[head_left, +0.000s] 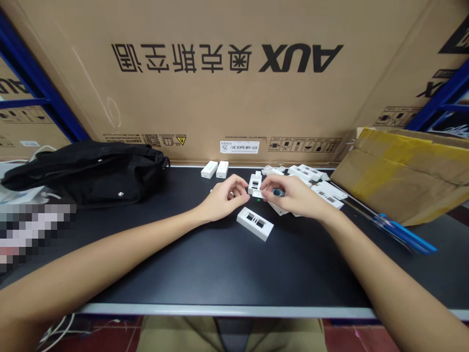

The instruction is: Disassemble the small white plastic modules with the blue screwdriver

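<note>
Head view, clock centred on the long white case (255, 224), twelve toward the big brown carton (205, 102). Long case lies slantwise on the dark counter (205, 274), two openings in its upper face, neither hand on it.

Small white case (255, 182) at twelve, between the hands. Right hand (282, 193), between one and two: grip closed about a dark rounded handle (278, 192), of what I can't make out; fingertips at the case's edge. Left hand (225, 198), at ten: thumb and forefinger curved, tips apart, just beside the small case; whether the tucked fingers hold anything, cannot tell.

Two white boxes (216, 169) side by side at eleven. Loose heap of white parts (309, 175) at two, partly behind the right hand. Black bag (91, 171) between nine and ten. Taped cardboard box (392, 171) between two and three; blue tool (405, 232) at three, near it.
</note>
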Tool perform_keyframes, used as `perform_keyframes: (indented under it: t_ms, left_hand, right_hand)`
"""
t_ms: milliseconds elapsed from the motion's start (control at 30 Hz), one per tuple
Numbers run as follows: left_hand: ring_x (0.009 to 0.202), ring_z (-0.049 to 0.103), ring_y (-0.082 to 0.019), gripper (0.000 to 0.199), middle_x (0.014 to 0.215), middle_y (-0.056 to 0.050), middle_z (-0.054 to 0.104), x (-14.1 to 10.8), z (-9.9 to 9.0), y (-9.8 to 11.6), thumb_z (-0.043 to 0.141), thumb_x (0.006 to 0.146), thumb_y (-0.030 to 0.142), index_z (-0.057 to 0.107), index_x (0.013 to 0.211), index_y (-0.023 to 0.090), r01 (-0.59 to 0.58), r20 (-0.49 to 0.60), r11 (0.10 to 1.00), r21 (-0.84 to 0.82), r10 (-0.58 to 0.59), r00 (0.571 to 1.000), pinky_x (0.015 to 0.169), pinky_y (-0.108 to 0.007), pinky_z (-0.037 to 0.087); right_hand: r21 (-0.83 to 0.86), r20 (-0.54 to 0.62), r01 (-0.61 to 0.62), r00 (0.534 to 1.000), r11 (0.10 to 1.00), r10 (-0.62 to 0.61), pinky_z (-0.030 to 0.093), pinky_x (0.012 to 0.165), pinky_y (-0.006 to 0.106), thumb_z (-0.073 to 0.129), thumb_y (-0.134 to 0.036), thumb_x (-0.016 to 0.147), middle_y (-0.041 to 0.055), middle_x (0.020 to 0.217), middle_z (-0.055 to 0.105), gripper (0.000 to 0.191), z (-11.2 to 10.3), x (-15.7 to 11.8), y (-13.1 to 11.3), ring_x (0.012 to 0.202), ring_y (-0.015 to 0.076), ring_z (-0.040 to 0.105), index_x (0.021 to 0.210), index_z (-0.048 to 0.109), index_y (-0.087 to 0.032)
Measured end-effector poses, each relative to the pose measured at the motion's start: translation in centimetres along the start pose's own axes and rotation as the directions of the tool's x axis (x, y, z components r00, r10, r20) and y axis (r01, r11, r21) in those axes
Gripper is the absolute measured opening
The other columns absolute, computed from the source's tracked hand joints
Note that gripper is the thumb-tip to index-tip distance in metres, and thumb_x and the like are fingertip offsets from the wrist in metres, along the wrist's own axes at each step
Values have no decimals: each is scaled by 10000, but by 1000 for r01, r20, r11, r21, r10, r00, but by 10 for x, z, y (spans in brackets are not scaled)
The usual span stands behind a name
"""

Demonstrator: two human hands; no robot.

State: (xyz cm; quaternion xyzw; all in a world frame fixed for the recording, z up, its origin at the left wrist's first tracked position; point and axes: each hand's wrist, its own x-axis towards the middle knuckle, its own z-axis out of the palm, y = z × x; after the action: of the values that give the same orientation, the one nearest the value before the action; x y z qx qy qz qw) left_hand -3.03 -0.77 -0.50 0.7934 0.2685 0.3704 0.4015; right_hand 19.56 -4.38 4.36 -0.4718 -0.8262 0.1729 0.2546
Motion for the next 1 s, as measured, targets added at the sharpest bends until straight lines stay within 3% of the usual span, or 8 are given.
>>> perform_keyframes:
  t_ms: [100, 167, 267, 400, 533, 733, 900, 1000]
  left_hand:
    - [688, 564, -116, 104, 792, 5, 611, -3, -7, 0, 600, 868, 270, 567, 923, 188, -111, 22, 959, 261, 109, 994, 642, -250, 458]
    - [711, 557, -125, 44, 798, 4, 604, -4, -17, -6, 584, 851, 235, 574, 852, 192, -161, -5, 860, 483, 187, 982, 664, -264, 442]
    - [776, 575, -155, 54, 833, -9, 615, -3, -35, -18, 555, 853, 249, 572, 856, 198, -109, -71, 718, 687, 215, 974, 679, -282, 430]
    - [813, 591, -183, 114, 906, -25, 650, 1, -46, -26, 496, 890, 292, 576, 873, 211, -2, -81, 690, 724, 88, 993, 654, -290, 416]
    - [766, 599, -180, 201, 901, -13, 674, 1, -42, -23, 478, 932, 384, 601, 909, 227, 32, -59, 723, 690, 11, 998, 639, -290, 401]
    - [862, 633, -203, 276, 1014, -35, 680, -1, -41, -20, 541, 909, 460, 628, 1039, 233, -55, 41, 758, 650, 37, 998, 695, -302, 454]
    - [893, 634, -208, 288, 1036, -53, 669, 1, -43, -23, 542, 915, 442, 609, 1084, 220, -105, 102, 772, 626, 53, 993, 744, -319, 483]
    - [949, 627, -213, 270, 1069, -58, 660, 0, -43, -23, 517, 935, 413, 599, 1108, 223, -129, 130, 780, 612, 62, 990, 795, -335, 492]
  right_hand:
    - [-47, 89, -21, 996, 999, 25, 422, 702, 267, 569, -199, 790, 25, 857, 696, 125, 2, 0, -2, 762, 164, 619, 901, 628, -195]
    - [-140, 136, -12, 990, 990, 32, 389, 659, 260, 557, -223, 799, 21, 797, 673, 79, 7, 0, -5, 708, 155, 587, 850, 611, -195]
    - [-333, 178, -27, 980, 942, 91, 310, 572, 266, 515, -281, 844, 6, 644, 595, 136, 13, 0, -10, 584, 141, 506, 736, 551, -206]
    - [-463, 134, -101, 974, 881, 183, 258, 536, 285, 493, -294, 854, 9, 593, 552, 193, 11, 0, -15, 531, 145, 457, 678, 483, -215]
    - [-343, 79, -69, 992, 937, 102, 291, 549, 286, 473, -388, 910, 6, 609, 561, 284, 3, -3, -22, 546, 143, 474, 685, 478, -215]
    - [-230, 242, -34, 966, 973, 91, 284, 516, 277, 642, -633, 786, -8, 620, 603, 411, 7, -4, -25, 535, 139, 494, 800, 618, -223]
    - [-305, 212, -53, 970, 951, 122, 280, 525, 289, 548, -589, 868, 4, 589, 591, 395, 5, -4, -17, 533, 148, 495, 743, 605, -219]
    - [-326, 212, -73, 966, 943, 148, 282, 515, 290, 610, -680, 780, 5, 590, 596, 464, 3, -5, -16, 518, 150, 492, 722, 597, -220]
